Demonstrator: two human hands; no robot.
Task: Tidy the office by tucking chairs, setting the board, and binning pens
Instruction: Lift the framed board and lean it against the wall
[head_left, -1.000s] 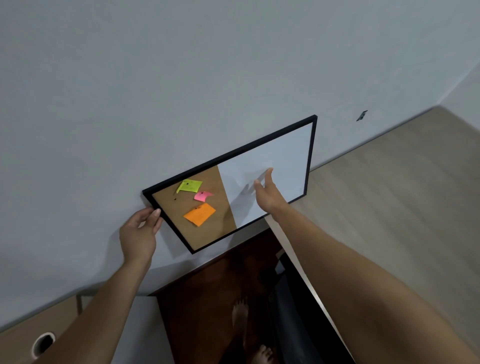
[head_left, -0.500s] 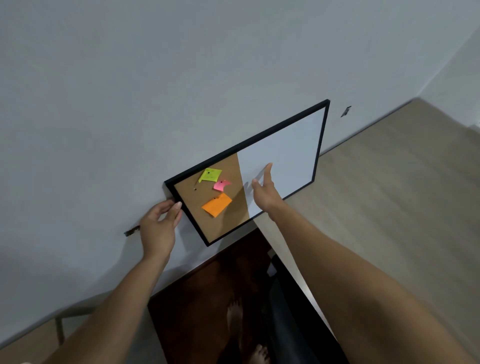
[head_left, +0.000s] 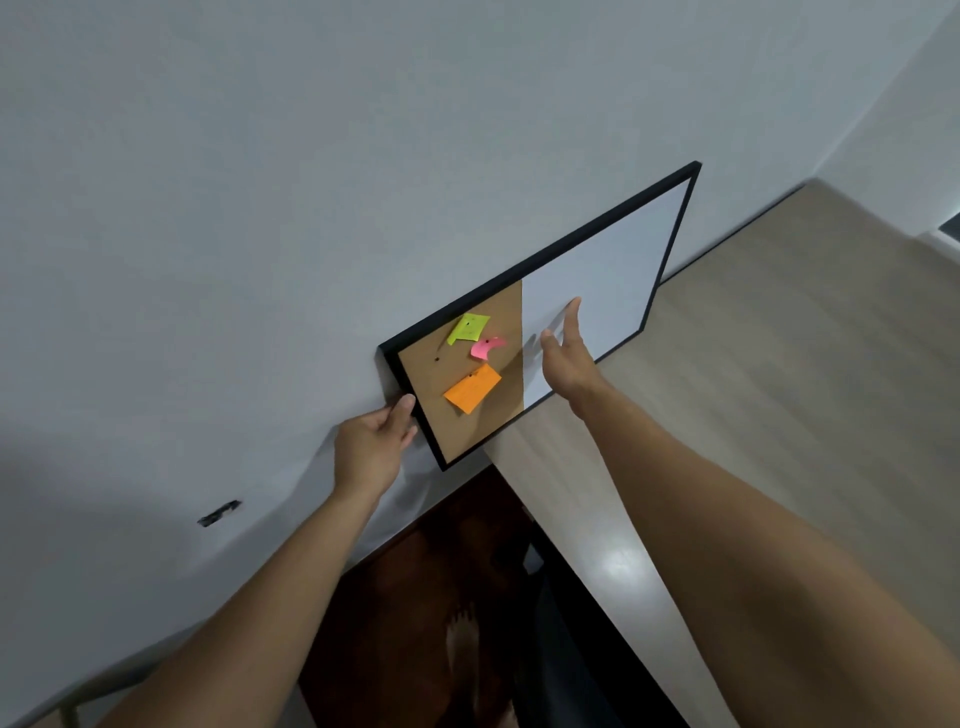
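Observation:
A black-framed board (head_left: 613, 270), half cork and half whiteboard, lies flat against the grey wall above the desk. Green, pink and orange sticky notes (head_left: 471, 391) are pinned to its cork half. My left hand (head_left: 375, 448) grips the board's left frame edge, thumb on the front. My right hand (head_left: 566, 358) is spread flat with fingers apart in front of the white half, near its lower edge; whether it touches the surface I cannot tell.
A light wood desk (head_left: 753, 415) runs along the wall at the right, below the board. A small dark mark or hook (head_left: 219, 513) sits on the wall at the lower left. Dark floor and my bare foot (head_left: 460, 644) show below.
The board has shifted right along the wall with both hands. The left hand has closed tighter on the frame edge. The wall mark at lower left has come further into view.

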